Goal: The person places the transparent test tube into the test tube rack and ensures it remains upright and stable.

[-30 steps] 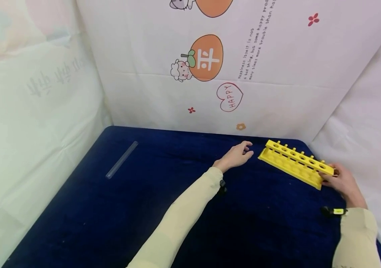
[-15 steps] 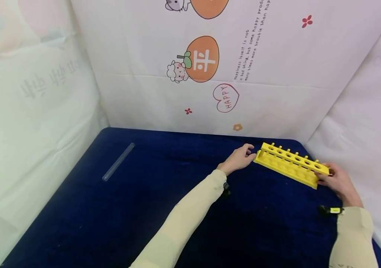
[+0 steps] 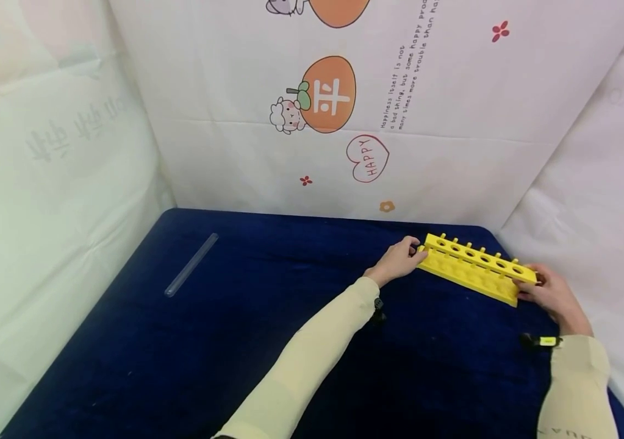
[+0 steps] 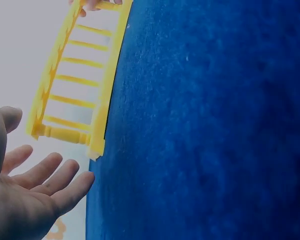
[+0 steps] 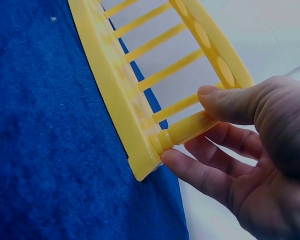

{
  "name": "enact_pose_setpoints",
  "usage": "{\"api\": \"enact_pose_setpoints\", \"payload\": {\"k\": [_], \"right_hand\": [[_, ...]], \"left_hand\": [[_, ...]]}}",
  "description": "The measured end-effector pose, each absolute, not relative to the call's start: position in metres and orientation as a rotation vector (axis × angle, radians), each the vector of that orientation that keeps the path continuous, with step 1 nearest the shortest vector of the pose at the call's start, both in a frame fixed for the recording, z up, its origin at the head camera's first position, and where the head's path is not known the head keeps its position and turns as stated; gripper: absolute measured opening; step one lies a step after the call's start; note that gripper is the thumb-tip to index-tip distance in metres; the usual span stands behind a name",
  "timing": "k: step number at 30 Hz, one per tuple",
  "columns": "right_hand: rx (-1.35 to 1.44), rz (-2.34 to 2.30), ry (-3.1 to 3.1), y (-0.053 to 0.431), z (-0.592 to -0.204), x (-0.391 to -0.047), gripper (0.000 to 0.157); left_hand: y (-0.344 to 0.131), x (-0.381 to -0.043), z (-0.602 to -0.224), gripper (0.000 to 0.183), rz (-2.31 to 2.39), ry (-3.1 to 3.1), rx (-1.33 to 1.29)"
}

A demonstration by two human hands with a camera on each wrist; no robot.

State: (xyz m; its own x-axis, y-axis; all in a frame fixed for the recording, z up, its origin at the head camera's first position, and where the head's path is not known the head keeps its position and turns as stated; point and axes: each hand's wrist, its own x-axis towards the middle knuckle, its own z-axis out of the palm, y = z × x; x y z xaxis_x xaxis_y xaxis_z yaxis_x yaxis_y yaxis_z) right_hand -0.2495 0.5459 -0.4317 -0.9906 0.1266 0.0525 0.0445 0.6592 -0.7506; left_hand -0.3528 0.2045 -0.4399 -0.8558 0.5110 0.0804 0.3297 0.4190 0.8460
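A yellow test tube rack (image 3: 471, 281), with a row of round holes along its top bar, sits at the far right of the table. My right hand (image 5: 270, 155) grips the end post on its right side, thumb on one side and fingers on the other. At the opposite end is my left hand (image 3: 399, 261), its thumb overlapping the rack's corner in the head view. In the left wrist view the left hand's fingers (image 4: 65, 185) are spread and loosely bent around the near end post, holding nothing. A clear tube (image 3: 192, 265) lies on the table at the left.
Dark blue cloth covers the table (image 3: 235, 341). White printed sheets hang as a back wall (image 3: 235, 158) and on both sides, close behind the rack and beside my right hand.
My left hand has moved right, up to the rack's left end. The right hand keeps its grip on the other end. The head view has shifted slightly.
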Motion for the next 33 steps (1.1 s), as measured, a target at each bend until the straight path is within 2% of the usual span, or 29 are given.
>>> {"api": "enact_pose_setpoints", "payload": {"k": [12, 21, 33], "right_hand": [[-0.109, 1.233, -2.809, 0.547, -0.432, -0.248, 0.046], [-0.063, 1.283, -2.774, 0.545, -0.432, -0.248, 0.037], [-0.135, 1.288, -2.756, 0.544, -0.430, -0.248, 0.045]], "left_hand": [[0.215, -0.345, -0.442, 0.057, 1.437, 2.438, 0.692], [0.221, -0.342, -0.440, 0.055, 1.469, 2.419, 0.633], [0.231, -0.342, -0.446, 0.052, 1.565, 2.373, 0.586]]}}
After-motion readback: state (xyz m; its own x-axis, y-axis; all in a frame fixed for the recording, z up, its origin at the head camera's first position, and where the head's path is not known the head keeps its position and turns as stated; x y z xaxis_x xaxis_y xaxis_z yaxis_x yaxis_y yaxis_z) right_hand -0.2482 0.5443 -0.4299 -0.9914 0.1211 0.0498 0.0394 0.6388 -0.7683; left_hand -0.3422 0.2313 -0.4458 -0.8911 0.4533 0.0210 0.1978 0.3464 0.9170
